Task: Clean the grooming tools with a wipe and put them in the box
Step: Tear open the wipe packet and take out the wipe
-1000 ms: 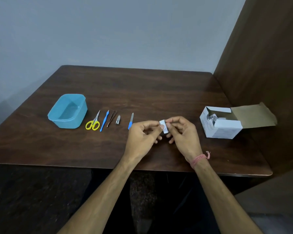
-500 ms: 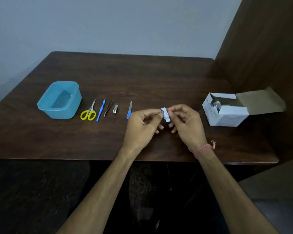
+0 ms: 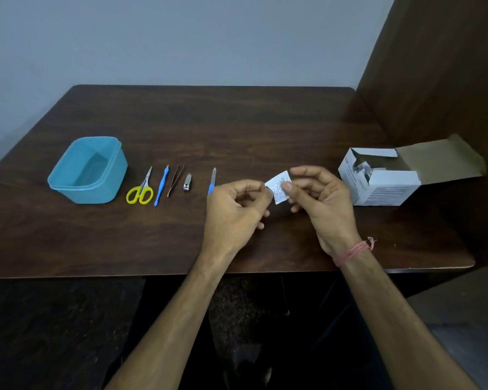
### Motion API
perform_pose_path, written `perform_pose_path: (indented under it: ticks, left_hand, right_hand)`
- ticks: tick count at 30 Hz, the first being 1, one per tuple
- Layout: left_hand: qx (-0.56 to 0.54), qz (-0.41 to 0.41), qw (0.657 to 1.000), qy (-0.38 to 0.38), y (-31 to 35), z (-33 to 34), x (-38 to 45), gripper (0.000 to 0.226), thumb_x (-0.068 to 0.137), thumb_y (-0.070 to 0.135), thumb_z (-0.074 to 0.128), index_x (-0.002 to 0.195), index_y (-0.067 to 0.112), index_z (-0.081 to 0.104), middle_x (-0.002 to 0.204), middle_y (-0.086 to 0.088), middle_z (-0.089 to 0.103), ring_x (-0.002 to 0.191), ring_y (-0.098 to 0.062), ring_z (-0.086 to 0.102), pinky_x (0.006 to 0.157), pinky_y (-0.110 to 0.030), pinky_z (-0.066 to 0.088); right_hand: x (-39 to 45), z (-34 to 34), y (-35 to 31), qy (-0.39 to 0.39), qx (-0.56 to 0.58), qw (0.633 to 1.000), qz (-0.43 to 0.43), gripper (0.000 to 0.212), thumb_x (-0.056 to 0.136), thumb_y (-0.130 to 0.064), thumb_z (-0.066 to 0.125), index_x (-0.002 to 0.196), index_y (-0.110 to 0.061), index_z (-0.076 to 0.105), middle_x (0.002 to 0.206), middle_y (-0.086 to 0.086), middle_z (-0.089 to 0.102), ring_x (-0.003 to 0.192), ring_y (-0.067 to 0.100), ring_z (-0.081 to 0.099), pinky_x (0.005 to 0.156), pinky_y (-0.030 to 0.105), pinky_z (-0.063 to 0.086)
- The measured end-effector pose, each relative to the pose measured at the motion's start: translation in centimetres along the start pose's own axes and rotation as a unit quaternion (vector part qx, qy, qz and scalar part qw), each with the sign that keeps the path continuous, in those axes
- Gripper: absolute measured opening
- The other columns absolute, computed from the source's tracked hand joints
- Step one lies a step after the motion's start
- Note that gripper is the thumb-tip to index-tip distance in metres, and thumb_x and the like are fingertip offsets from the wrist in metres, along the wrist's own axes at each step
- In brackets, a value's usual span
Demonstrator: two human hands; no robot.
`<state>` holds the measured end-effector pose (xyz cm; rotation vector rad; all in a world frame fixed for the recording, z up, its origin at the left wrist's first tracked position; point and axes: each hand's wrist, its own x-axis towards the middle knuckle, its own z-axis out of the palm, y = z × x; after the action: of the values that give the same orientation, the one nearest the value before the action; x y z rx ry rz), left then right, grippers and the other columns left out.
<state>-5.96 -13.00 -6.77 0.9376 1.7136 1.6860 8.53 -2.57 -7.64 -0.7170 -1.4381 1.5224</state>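
Observation:
A small white wipe sachet [image 3: 278,187] with printed text is held above the table's middle. My left hand [image 3: 234,212] pinches its left edge and my right hand [image 3: 321,204] pinches its right edge. To the left lies a row of tools: yellow-handled scissors [image 3: 141,190], a blue-handled pusher [image 3: 161,185], tweezers [image 3: 175,180], a metal nail clipper [image 3: 187,182] and a blue-handled nail file [image 3: 212,180], its lower end hidden behind my left hand. An open blue plastic box [image 3: 88,170] stands at the far left.
A white cardboard carton [image 3: 383,181] with its flap open holds more sachets at the right. A dark wooden panel [image 3: 440,80] rises along the right side of the brown table [image 3: 209,122]. The table's front edge runs just under my wrists.
Both hands stay together on the sachet. It now shows more of its flat printed face, turned up between the fingers. The camera has shifted slightly.

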Motion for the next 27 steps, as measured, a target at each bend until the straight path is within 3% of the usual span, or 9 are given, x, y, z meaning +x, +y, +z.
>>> perform_pose_path:
  ticks: [6,10,17,21,27]
  left_hand:
    - [0.015,0.016,0.999,0.041,-0.3,0.2,-0.2,0.009,0.098,0.013,0.083,0.098,0.022,0.083,0.082,0.0,0.081,0.068,-0.02,0.08,0.052,-0.039,0.066]
    - [0.001,0.02,0.998,0.052,-0.5,-0.1,0.3,0.015,0.095,0.012,0.088,0.102,0.017,0.076,0.091,0.0,0.082,0.069,-0.022,0.079,0.052,-0.038,0.064]
    - [0.005,0.022,0.999,0.031,-0.8,-0.2,0.3,0.011,0.093,0.019,0.092,0.102,0.024,0.088,0.089,0.001,0.084,0.068,-0.022,0.078,0.062,-0.04,0.067]
    - [0.006,0.045,0.998,0.032,-1.2,-0.3,0.4,0.011,0.091,0.015,0.093,0.099,0.021,0.089,0.118,0.01,0.081,0.071,-0.02,0.079,0.061,-0.036,0.066]
    - [0.013,0.057,0.998,0.039,-1.4,-0.3,0.6,0.011,0.092,0.015,0.092,0.1,0.021,0.089,0.126,0.01,0.079,0.075,-0.021,0.08,0.062,-0.034,0.066]
  right_hand:
    - [0.1,0.0,0.8,-0.003,-0.087,0.996,-0.032,0.024,0.095,-0.014,0.086,0.119,-0.017,0.083,0.1,0.006,0.083,0.091,0.018,0.07,0.063,0.025,0.057]
    - [0.2,0.1,0.7,0.003,-0.041,0.999,-0.017,0.013,0.096,-0.007,0.083,0.109,-0.011,0.082,0.099,0.007,0.083,0.087,0.017,0.074,0.065,0.027,0.063]
    - [0.1,0.4,0.4,0.031,-0.02,0.999,0.004,0.01,0.095,-0.007,0.084,0.104,-0.01,0.08,0.099,0.009,0.083,0.086,0.02,0.078,0.068,0.028,0.066]
    - [0.1,0.4,0.3,0.031,-0.009,0.999,0.006,0.01,0.095,-0.006,0.083,0.104,-0.009,0.078,0.099,0.012,0.083,0.086,0.022,0.079,0.067,0.028,0.066]
    - [0.1,0.6,-0.2,0.019,-0.013,1.0,0.008,0.01,0.097,-0.006,0.081,0.104,-0.01,0.074,0.095,0.01,0.083,0.081,0.023,0.081,0.064,0.03,0.066]
